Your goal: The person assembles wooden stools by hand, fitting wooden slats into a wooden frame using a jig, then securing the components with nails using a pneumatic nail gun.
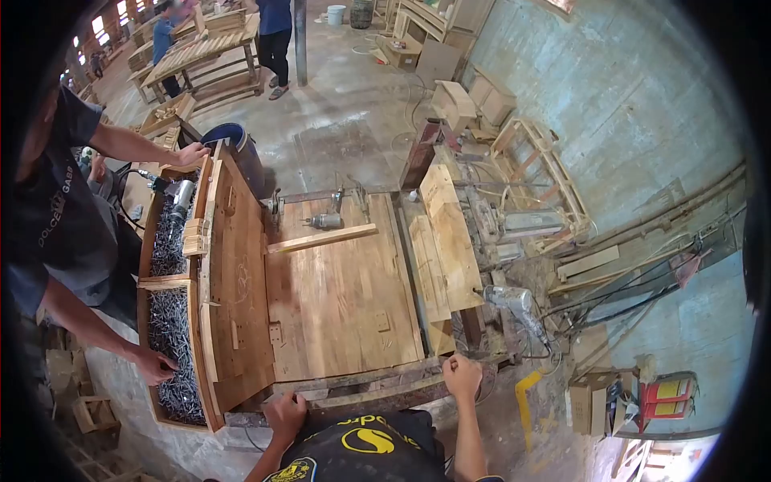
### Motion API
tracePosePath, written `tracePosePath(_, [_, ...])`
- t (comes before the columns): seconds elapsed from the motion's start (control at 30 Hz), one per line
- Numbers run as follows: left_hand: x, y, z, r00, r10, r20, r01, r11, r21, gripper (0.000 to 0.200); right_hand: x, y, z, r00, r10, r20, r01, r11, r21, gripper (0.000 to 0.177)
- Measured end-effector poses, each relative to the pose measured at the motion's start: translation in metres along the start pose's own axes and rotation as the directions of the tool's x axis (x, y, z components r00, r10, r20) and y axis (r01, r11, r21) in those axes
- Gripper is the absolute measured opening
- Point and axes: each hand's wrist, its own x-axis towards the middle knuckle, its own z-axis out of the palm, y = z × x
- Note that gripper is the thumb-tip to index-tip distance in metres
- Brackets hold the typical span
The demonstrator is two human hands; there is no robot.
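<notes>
Left hand and right hand loosely closed, seemingly empty, near the counter, wooden panel beyond

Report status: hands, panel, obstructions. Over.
Left hand, right hand curled by bench's near edge, contents unclear. Wooden panel flat. Wood strip, power tool lying on it.

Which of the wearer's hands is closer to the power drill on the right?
Right. The right hand is below and slightly left of the power drill in view; the left hand is well off to the drill's left.
</notes>
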Motion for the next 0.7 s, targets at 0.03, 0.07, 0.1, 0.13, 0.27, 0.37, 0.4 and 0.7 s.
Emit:
tracePosePath(0.03, [0.000,-0.002,0.001,1.000,-0.004,0.002,0.004,1.000,-0.002,0.021,-0.001,-0.001,0.000,1.000,0.011,0.009,-0.011,1.000,-0.001,0.013])
tracePosePath(0.07, [-0.001,-0.002,0.001,1.000,-0.005,0.011,0.005,1.000,0.000,0.021,0.000,-0.003,-0.002,1.000,0.020,0.016,-0.020,1.000,-0.001,0.013])
tracePosePath(0.1, [-0.001,-0.001,0.001,1.000,-0.005,0.016,0.005,1.000,0.000,0.021,0.001,-0.003,-0.003,0.999,0.026,0.020,-0.026,1.000,-0.002,0.013])
tracePosePath(0.13, [0.001,-0.001,0.001,1.000,-0.003,0.020,0.003,1.000,-0.001,0.021,0.000,-0.003,-0.002,1.000,0.022,0.019,-0.022,1.000,-0.002,0.013])
tracePosePath(0.27, [0.000,-0.001,0.000,1.000,0.023,0.021,-0.024,0.999,0.024,0.023,-0.001,-0.002,-0.003,1.000,0.012,0.003,-0.012,1.000,-0.006,0.014])
tracePosePath(0.37, [0.001,0.001,-0.003,0.998,-0.009,0.060,0.007,0.999,0.039,0.024,0.001,-0.002,-0.001,1.000,0.017,-0.007,-0.017,1.000,-0.006,0.014])
tracePosePath(0.4, [0.002,0.003,-0.005,0.996,-0.037,0.087,0.033,0.999,0.041,0.024,0.000,-0.002,0.000,1.000,0.024,-0.007,-0.024,1.000,-0.006,0.014])
tracePosePath(0.7, [-0.001,0.004,-0.003,0.999,-0.018,0.032,0.016,0.998,0.060,0.026,-0.002,0.007,0.004,1.000,-0.014,-0.002,0.014,1.000,0.004,0.016])
